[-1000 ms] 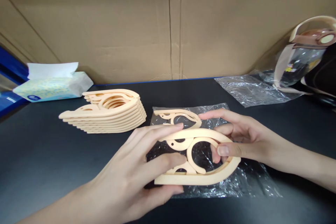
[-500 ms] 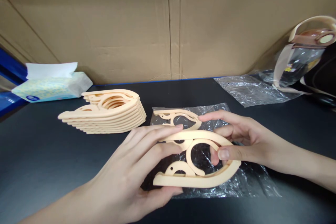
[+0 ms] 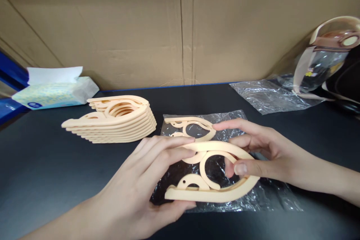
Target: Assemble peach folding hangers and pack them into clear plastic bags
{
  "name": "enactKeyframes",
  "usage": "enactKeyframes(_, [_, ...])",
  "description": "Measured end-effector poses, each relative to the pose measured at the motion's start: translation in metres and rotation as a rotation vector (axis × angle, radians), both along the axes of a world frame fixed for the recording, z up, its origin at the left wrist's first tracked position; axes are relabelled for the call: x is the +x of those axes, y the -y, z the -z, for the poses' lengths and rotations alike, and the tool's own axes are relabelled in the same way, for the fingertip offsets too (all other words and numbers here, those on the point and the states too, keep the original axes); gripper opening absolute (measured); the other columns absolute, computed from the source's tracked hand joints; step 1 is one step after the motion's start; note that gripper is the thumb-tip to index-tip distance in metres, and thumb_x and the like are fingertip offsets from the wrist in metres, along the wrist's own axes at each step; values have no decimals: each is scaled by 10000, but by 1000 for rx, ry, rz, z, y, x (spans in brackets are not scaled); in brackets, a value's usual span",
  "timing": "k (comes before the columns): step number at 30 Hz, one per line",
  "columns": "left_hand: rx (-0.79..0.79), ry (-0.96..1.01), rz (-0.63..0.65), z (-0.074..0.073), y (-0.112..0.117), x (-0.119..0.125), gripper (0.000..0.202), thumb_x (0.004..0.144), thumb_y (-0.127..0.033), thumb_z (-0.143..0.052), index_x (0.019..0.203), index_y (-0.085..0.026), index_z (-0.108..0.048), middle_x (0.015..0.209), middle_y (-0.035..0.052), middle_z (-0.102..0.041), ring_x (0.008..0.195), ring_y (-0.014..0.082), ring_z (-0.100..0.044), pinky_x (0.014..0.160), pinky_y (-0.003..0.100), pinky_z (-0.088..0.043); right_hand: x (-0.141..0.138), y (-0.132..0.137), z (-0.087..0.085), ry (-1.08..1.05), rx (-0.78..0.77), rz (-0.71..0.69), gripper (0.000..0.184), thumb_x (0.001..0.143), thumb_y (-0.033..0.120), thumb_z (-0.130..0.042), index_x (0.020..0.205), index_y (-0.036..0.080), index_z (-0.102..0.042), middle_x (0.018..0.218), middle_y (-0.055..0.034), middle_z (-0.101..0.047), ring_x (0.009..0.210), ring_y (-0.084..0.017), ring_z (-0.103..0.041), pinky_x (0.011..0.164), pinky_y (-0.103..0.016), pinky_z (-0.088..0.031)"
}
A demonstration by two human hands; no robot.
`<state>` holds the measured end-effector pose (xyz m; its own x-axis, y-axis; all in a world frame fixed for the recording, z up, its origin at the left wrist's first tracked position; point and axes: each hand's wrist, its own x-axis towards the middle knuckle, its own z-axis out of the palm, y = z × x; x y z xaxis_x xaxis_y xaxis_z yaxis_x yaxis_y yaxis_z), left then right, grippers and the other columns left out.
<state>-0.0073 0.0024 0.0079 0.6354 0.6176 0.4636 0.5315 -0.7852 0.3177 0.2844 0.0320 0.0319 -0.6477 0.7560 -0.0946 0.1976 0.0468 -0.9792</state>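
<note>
I see the folded peach hanger (image 3: 210,195) just above the clear plastic bag (image 3: 267,198), long axis running left to right; the left hand (image 3: 140,183) pinches its open end; the right hand (image 3: 261,150) clasps its curved end; both equally near.

No legible text: tissue pack logo (image 3: 35,104) and bottle sticker (image 3: 310,72) too blurred.

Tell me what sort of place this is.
Probably a packing bench: a stack of identical hangers, clear bags, cardboard behind. The left hand and right hand hold one hanger.
</note>
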Motion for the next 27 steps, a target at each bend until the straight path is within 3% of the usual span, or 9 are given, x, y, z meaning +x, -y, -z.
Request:
enactKeyframes(3, [3, 14, -22, 0, 0, 1, 435, 985, -326, -643, 1382, -257, -479, 1419, 51, -631, 1296, 187, -583, 1104, 294, -405, 0, 6, -1, 83, 258, 14, 663, 927, 345, -769, 1509, 305, -455, 1231, -64, -765, 1111, -241, -751, 861, -325, -640])
enactKeyframes(6, [4, 27, -38, 1, 1, 3, 438, 979, -321, -642, 1381, -259, -480, 1407, 46, -637, 1286, 186, -592, 1099, 291, -415, -1, 13, 2, 217, 670, -13, 799, 869, 370, -831, 1529, 336, -381, 1479, -89, -619, 1323, -249, -642, 1004, -317, -596])
enactKeyframes(9, [-8, 40, -21, 2, 1, 4, 453, 978, -317, -646, 1392, -255, -475, 1380, 47, -650, 1246, 183, -614, 1076, 289, -441, -4, 18, 7, 349, 979, -41, 866, 847, 371, -851, 1542, 318, -337, 1488, -99, -597, 1372, -230, -598, 1100, -318, -534])
enactKeyframes(12, [-3, 39, -6, 2, 2, 5, 465, 977, -303, -650, 1403, -253, -471, 1377, 66, -654, 1232, 206, -629, 1058, 325, -472, -6, 21, 8, 405, 1054, -49, 879, 846, 342, -851, 1553, 305, -331, 1489, -104, -600, 1376, -235, -594, 1132, -338, -514])
enactKeyframes(14, [0, 31, -12, 2, 3, 5, 461, 976, -291, -650, 1399, -257, -472, 1396, 82, -649, 1252, 235, -625, 1056, 364, -483, -7, 20, 7, 388, 995, -45, 888, 851, 380, -844, 1562, 300, -318, 1510, -113, -588, 1375, -260, -597, 1115, -363, -534])
enactKeyframes(16, [3, 18, -21, 1, 3, 4, 421, 981, -284, -639, 1371, -255, -483, 1414, 94, -638, 1269, 250, -613, 1056, 382, -480, -7, 17, 4, 331, 827, -22, 756, 922, 404, -768, 1544, 305, -350, 1482, -100, -618, 1323, -259, -638, 1043, -355, -584])
enactKeyframes(20, [32, -12, 13, -2, 4, 3, 251, 990, -186, -604, 1228, -254, -558, 1481, 95, -567, 1273, 234, -584, 1055, 354, -464, -4, 10, 0, 161, 400, 100, 408, 1048, 369, -593, 1440, 321, -495, 1132, -21, -772, 1023, -198, -754, 798, -287, -624])
enactKeyframes(23, [33, -14, 45, -3, 4, 3, 236, 985, -91, -574, 1144, -263, -603, 1573, 75, -463, 1321, 226, -532, 1093, 348, -440, -3, 5, 1, -7, 188, 118, 417, 1016, 365, -666, 1404, 305, -525, 998, 1, -776, 893, -158, -748, 729, -250, -587])
enactKeyframes(27, [8, -6, 54, -2, 3, 1, 266, 992, -96, -569, 1178, -274, -637, 1612, 51, -407, 1394, 231, -474, 1166, 359, -391, -2, -2, 6, -199, -53, 78, 431, 988, 311, -718, 1375, 274, -534, 958, 3, -768, 799, -127, -741, 691, -239, -583])
